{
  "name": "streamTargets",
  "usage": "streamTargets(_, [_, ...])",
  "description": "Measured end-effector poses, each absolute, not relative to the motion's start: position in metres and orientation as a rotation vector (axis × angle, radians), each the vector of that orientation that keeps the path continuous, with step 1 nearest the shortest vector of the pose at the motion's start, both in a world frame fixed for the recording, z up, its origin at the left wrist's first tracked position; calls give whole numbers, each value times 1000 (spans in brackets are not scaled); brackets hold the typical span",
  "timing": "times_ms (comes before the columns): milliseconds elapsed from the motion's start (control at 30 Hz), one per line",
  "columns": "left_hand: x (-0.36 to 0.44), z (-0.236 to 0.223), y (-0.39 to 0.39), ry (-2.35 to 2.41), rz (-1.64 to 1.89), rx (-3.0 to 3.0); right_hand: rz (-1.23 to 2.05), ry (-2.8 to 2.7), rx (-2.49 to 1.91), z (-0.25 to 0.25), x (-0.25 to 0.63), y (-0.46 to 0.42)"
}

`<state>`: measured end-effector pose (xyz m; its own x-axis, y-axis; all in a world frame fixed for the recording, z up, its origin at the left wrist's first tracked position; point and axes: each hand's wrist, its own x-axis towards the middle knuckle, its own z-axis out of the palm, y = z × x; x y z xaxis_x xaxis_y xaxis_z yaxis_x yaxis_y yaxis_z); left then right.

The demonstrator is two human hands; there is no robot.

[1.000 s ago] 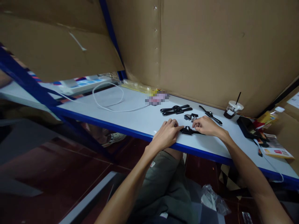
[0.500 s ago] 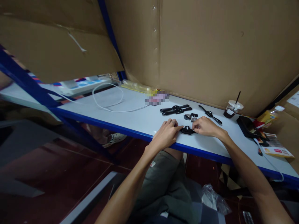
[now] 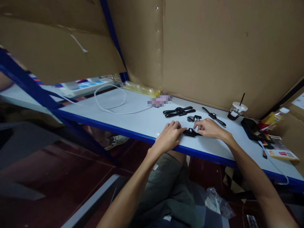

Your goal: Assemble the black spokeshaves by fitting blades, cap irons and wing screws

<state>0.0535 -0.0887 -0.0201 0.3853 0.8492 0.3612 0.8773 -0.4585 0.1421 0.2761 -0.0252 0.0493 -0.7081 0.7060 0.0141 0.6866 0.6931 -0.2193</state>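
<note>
A black spokeshave (image 3: pixel 190 132) lies near the table's front edge, a small silvery part on its middle. Its left handle is hidden under my left hand (image 3: pixel 169 134), whose fingers are closed on it. My right hand (image 3: pixel 208 128) is at the other end, index finger lifted and fingers apart, just above the right handle. Small metal parts (image 3: pixel 194 118) lie just behind. Two more black spokeshaves (image 3: pixel 179 111) lie side by side farther back, and another spokeshave (image 3: pixel 213 116) lies at an angle to the right.
Right of the tools stand a lidded drink cup (image 3: pixel 235 111) with a straw, a black tray (image 3: pixel 251 129) and a plastic bottle (image 3: pixel 281 115). A white cable (image 3: pixel 124 113) runs across the table's left part to a blurred pink item (image 3: pixel 160 100). Cardboard (image 3: pixel 201 57) walls the back.
My right hand has loosened from the spokeshave's right handle, its index finger lifting away. My left hand and the other tools have stayed in place.
</note>
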Motion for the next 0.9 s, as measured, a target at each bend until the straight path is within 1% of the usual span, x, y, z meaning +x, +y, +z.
streamTargets(167, [54,-19,-89,-1605,-603,-2558,309,-2839,-1181,47,278,-22])
streamTargets(367, [55,-17,-89,-1611,-599,-2572,373,-2958,-1081,48,285,-18])
streamTargets(900, [55,-16,-87,-1631,-604,-2597,359,-2918,-1076,44,284,-17])
